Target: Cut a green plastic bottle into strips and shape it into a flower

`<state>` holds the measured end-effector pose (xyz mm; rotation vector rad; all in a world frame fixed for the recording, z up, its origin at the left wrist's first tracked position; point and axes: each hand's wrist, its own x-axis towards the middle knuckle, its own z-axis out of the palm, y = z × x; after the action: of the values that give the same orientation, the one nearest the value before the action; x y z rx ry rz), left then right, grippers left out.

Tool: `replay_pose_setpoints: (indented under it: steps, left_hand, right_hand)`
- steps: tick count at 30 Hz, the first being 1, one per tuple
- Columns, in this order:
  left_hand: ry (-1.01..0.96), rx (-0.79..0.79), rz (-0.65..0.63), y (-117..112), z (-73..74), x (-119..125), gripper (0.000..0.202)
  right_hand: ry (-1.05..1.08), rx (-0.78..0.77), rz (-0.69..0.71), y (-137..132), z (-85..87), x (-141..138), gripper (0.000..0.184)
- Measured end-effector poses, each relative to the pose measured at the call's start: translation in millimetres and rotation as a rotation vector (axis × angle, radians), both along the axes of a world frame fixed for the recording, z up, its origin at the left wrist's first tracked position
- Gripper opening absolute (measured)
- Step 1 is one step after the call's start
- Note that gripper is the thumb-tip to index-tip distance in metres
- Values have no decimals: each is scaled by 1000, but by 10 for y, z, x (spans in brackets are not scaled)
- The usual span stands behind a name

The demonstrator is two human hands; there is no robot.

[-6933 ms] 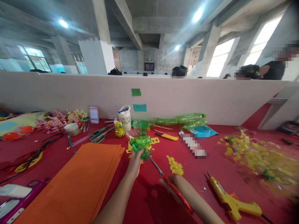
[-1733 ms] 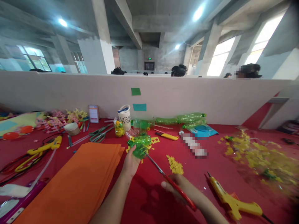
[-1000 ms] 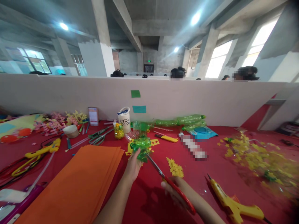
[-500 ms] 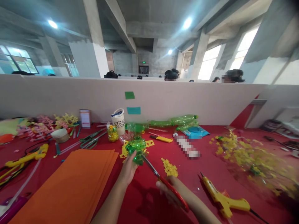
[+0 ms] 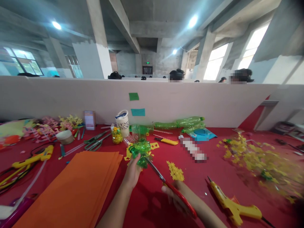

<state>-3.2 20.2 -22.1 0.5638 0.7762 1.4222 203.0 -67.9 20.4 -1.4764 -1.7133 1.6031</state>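
My left hand (image 5: 133, 172) is closed on a piece of green plastic bottle (image 5: 142, 151), held up over the red table. In my right hand (image 5: 179, 193) are red-handled scissors (image 5: 174, 193); their blades reach up and left to the bottle piece's lower right edge. Whether the blades are cutting into the plastic I cannot tell. Beneath and behind the piece lies yellow sheet (image 5: 155, 146) with star-shaped holes. A pile of small yellow stars (image 5: 175, 171) sits just beyond my right hand.
Orange sheets (image 5: 71, 186) lie at left, near a yellow glue gun (image 5: 45, 155) and green-handled scissors (image 5: 96, 142). Another glue gun (image 5: 234, 202) is at right, below yellow star sprays (image 5: 258, 161). A utility knife (image 5: 166, 141), white cup (image 5: 122, 123) and green bottles (image 5: 190, 121) stand toward the partition (image 5: 180, 99).
The whole view has shifted slightly, so things appear a little further right. Both hands keep their holds on the bottle piece and scissors, with hardly any movement between them.
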Motion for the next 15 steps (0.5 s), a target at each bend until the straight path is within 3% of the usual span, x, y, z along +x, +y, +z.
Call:
replay_pose_setpoints:
  steps: [7,15]
  left_hand:
    - [-16,-30,1,-7,-10,14,43]
    - [8,-16,-9,12,-10,-48,45]
  right_hand:
    - [5,-12,-63,-18,-47,-27,57]
    - [11,18,-9,-27,-83,23,51]
